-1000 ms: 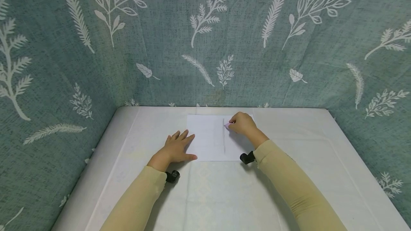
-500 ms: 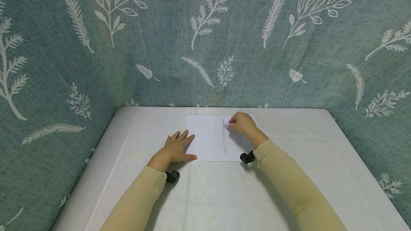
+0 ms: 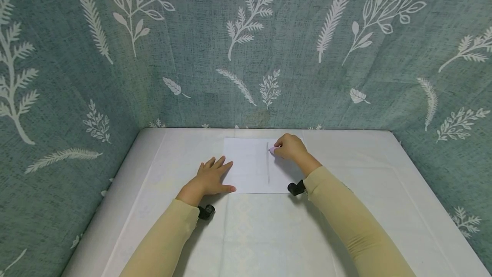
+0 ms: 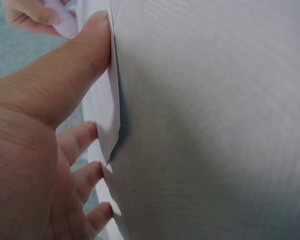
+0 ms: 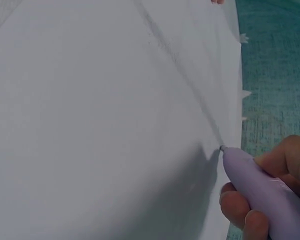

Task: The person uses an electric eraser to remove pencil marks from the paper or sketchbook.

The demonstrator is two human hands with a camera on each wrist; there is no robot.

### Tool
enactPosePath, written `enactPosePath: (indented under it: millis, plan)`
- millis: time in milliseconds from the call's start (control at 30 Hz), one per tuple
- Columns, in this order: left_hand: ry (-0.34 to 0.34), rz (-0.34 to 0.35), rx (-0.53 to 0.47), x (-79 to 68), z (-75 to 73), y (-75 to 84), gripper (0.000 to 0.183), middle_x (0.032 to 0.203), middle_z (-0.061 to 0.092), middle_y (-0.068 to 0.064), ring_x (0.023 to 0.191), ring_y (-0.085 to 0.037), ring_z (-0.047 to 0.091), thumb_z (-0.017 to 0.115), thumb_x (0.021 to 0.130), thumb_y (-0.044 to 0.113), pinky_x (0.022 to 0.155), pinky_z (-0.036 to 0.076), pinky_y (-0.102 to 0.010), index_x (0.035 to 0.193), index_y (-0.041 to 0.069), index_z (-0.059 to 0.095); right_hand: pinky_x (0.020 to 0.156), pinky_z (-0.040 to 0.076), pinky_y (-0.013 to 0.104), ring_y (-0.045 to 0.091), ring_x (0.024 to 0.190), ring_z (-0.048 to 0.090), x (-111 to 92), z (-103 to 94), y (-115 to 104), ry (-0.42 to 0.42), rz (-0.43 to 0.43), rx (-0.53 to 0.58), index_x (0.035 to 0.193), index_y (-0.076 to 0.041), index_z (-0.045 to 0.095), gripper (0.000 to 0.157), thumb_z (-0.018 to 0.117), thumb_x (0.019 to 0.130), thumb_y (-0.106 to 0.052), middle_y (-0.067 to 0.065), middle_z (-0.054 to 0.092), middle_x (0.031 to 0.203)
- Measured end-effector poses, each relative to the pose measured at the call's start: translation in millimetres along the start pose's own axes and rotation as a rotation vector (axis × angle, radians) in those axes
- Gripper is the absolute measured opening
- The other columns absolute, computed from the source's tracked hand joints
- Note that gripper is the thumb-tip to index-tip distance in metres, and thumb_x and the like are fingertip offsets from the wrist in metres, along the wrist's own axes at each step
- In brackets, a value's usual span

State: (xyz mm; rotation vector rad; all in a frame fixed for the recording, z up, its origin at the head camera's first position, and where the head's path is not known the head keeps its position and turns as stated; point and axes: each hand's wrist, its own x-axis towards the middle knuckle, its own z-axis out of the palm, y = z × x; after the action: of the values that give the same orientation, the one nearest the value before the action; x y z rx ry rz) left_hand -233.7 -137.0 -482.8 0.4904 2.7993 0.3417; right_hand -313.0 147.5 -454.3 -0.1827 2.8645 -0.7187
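A white sheet of paper (image 3: 250, 166) lies on the table with a grey line (image 3: 268, 166) running down it, right of its middle. My right hand (image 3: 291, 148) pinches a thick lilac pen-shaped tool (image 5: 262, 187) with a small grey tip. In the right wrist view the tip is right at one end of the line, near the sheet's far edge. Small dark specks lie beside the line. My left hand (image 3: 210, 178) rests with spread fingers at the sheet's left edge. The left wrist view has its thumb (image 4: 87, 47) on the paper's near edge, which lifts slightly.
A white cloth (image 3: 253, 234) covers the table. Behind it and at both sides hang green curtains (image 3: 200, 54) with white leaf prints. Black wrist cameras sit at the left cuff (image 3: 206, 211) and the right cuff (image 3: 296, 188).
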Motion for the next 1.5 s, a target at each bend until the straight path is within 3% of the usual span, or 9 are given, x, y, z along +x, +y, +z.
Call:
enactPosePath:
  millis: [200, 433, 600, 867, 1067, 1267, 1500]
  plan:
    - [0.006, 0.003, -0.006, -0.1, 0.0, 0.0, 0.092, 0.154, 0.012, -0.008, 0.138, -0.039, 0.006, 0.062, 0.072, 0.065, 0.105, 0.005, -0.062, 0.147, 0.025, 0.027, 0.057, 0.049, 0.029, 0.012, 0.059, 0.061, 0.0, -0.4, 0.1, -0.025, -0.007, 0.019, 0.104, -0.012, 0.071, 0.027, 0.066, 0.081, -0.025, 0.001, 0.068, 0.082]
    - [0.005, 0.0, -0.006, -0.2, 1.1, -0.8, 0.092, 0.154, 0.012, -0.007, 0.139, -0.038, 0.006, 0.063, 0.072, 0.065, 0.106, 0.005, -0.061, 0.147, 0.025, 0.027, 0.059, 0.049, 0.029, 0.011, 0.059, 0.06, -1.3, -0.9, -0.7, 0.008, -0.017, -0.005, 0.103, -0.012, 0.072, 0.026, 0.066, 0.081, -0.025, 0.002, 0.069, 0.088]
    - [0.004, 0.004, 0.001, -0.8, 1.6, -2.0, 0.092, 0.154, 0.012, -0.007, 0.139, -0.038, 0.006, 0.062, 0.073, 0.065, 0.106, 0.005, -0.061, 0.147, 0.026, 0.026, 0.059, 0.049, 0.029, 0.012, 0.06, 0.061, -4.1, -1.1, -3.1, -0.018, -0.019, -0.002, 0.102, -0.013, 0.072, 0.025, 0.067, 0.081, -0.025, 0.0, 0.068, 0.082]
    - [0.003, 0.008, 0.01, -2.4, 2.5, -2.9, 0.093, 0.154, 0.011, -0.007, 0.139, -0.038, 0.006, 0.061, 0.072, 0.068, 0.106, 0.005, -0.061, 0.147, 0.026, 0.025, 0.072, 0.049, 0.033, 0.017, 0.081, 0.061, -5.9, -2.4, -4.5, 0.031, -0.033, -0.036, 0.101, -0.012, 0.073, 0.025, 0.067, 0.081, -0.024, 0.003, 0.068, 0.098]
    - [0.011, 0.006, 0.005, -1.3, 4.1, -1.6, 0.093, 0.154, 0.012, -0.007, 0.139, -0.038, 0.006, 0.061, 0.071, 0.067, 0.106, 0.005, -0.061, 0.147, 0.026, 0.026, 0.072, 0.049, 0.033, 0.015, 0.073, 0.061, -6.0, -2.2, -5.9, -0.001, -0.035, -0.031, 0.103, -0.013, 0.072, 0.026, 0.068, 0.082, -0.027, 0.002, 0.069, 0.093]
    - [0.011, -0.004, -0.001, -1.3, 4.2, -0.5, 0.093, 0.154, 0.012, -0.006, 0.139, -0.038, 0.006, 0.062, 0.071, 0.067, 0.106, 0.004, -0.061, 0.147, 0.026, 0.026, 0.074, 0.049, 0.035, 0.017, 0.083, 0.06, -2.0, -1.6, -2.9, 0.012, -0.033, -0.053, 0.103, -0.012, 0.072, 0.026, 0.068, 0.082, -0.027, 0.002, 0.068, 0.099]
    - [0.013, -0.01, -0.013, -1.1, 3.5, 0.9, 0.093, 0.154, 0.012, -0.007, 0.139, -0.038, 0.006, 0.063, 0.071, 0.066, 0.106, 0.004, -0.061, 0.147, 0.026, 0.027, 0.074, 0.049, 0.034, 0.016, 0.08, 0.06, -1.0, -2.4, -2.9, -0.026, -0.044, -0.049, 0.103, -0.014, 0.072, 0.025, 0.067, 0.082, -0.026, 0.001, 0.067, 0.098]
